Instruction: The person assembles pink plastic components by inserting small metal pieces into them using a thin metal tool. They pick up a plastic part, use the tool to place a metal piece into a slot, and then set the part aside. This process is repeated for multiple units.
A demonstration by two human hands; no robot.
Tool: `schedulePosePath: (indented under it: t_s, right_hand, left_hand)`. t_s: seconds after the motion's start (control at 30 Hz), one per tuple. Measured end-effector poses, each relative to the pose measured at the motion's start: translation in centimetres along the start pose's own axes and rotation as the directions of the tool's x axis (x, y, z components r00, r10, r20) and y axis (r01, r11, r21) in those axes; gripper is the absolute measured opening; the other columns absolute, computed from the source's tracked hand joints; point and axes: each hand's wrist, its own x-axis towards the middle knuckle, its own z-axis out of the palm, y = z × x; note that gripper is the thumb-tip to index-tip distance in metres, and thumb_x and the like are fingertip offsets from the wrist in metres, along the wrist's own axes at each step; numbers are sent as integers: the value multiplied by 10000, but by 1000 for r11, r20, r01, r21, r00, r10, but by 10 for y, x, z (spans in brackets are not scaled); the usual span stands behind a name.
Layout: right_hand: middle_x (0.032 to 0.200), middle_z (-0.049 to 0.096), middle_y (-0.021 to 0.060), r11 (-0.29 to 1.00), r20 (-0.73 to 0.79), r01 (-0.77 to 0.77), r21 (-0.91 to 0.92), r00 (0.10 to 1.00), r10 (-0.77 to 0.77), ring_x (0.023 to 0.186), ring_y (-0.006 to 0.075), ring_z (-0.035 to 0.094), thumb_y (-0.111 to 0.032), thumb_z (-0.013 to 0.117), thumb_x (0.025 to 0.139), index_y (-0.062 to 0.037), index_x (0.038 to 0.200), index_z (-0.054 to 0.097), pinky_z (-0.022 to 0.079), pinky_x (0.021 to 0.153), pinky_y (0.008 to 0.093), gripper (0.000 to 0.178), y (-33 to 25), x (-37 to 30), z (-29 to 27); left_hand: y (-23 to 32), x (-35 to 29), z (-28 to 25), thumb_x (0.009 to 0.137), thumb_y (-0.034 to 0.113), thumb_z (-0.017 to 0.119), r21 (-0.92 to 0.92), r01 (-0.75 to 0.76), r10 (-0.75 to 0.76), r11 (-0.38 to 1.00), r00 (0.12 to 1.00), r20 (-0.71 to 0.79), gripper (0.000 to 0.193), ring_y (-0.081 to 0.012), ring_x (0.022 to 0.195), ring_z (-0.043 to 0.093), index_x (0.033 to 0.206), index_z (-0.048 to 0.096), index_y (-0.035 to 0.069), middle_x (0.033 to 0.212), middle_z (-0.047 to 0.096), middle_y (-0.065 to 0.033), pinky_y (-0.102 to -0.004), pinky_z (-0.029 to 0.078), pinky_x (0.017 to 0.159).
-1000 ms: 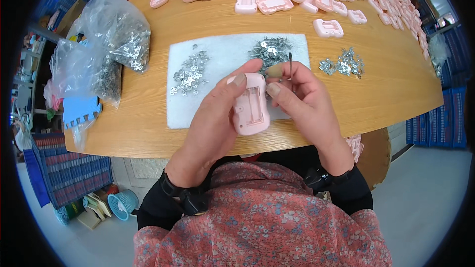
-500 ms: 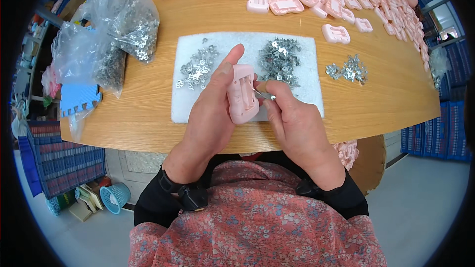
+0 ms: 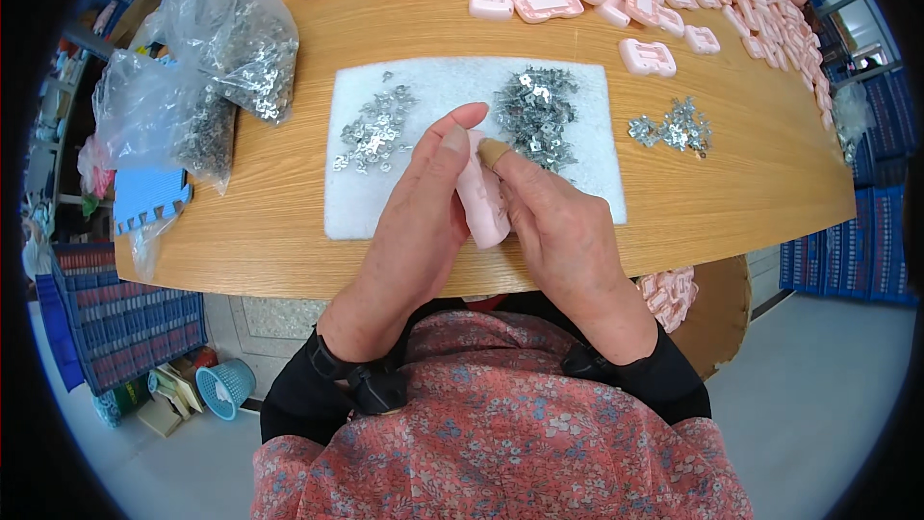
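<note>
A pink plastic battery casing (image 3: 484, 204) is held tilted on edge over the front part of a white foam mat (image 3: 348, 221). My left hand (image 3: 416, 197) is wrapped round it from the left, thumb along its upper end. From the right, my right hand (image 3: 558, 217) closes on the same casing; its thumb, in a tan cover, presses at the upper part. What the right fingers hold against the casing is hidden. Small metal contact pieces lie on the mat in a loose pile (image 3: 375, 130) at left and a denser pile (image 3: 539, 116) at right.
More metal pieces (image 3: 679, 127) lie on the wood table (image 3: 760, 169) right of the mat. Clear bags of metal parts (image 3: 245, 53) and a blue foam tile (image 3: 149, 195) are at left. Many pink casings (image 3: 549, 3) spread along the far side. A box of pink parts (image 3: 727, 313) stands below the table's edge.
The casing has turned from its open compartment facing me to on edge. My right thumb has moved up and left onto it, and the small metal piece at the right fingers is now hidden.
</note>
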Motion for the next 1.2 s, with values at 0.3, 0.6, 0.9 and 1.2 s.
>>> schedulePosePath:
  t_s: [0.3,0.6,0.9,1.2]
  right_hand:
    - [846,661,187,916,-46,-109,385,990,137,736,374,669,-48,562,942,-100,1215,583,529,643,417,278,11,2,4]
    - [803,652,225,918,51,-163,362,987,155,768,425,661,-115,552,971,-66,1146,458,510,634,468,205,7,-1,-2]
    - [910,671,225,969,166,-227,101,964,209,776,435,665,-77,562,958,-87,1200,468,519,644,475,260,-7,-1,-6]
    - [979,682,189,971,46,-138,194,990,132,840,417,675,-36,559,949,-100,1227,529,548,677,415,287,-2,-2,5]
  left_hand:
    - [-4,4,-8,1061,402,362,-25,16,-16,1000,999,-35,490,-201,1028,591,1420,408,72,1114,572,-88,-392,518,903]
    - [-4,3,-11,1037,391,401,-18,-40,40,999,999,31,515,-188,1048,578,1433,401,62,1079,590,-75,-342,477,947]
    - [-6,-1,-8,1031,358,450,127,-66,59,990,996,61,484,-154,1082,545,1418,394,72,1185,562,-60,-321,444,952]
    - [-13,1,-7,1053,359,413,154,-99,101,983,995,-7,428,-155,1047,568,1377,418,79,1146,575,-64,-324,463,930]
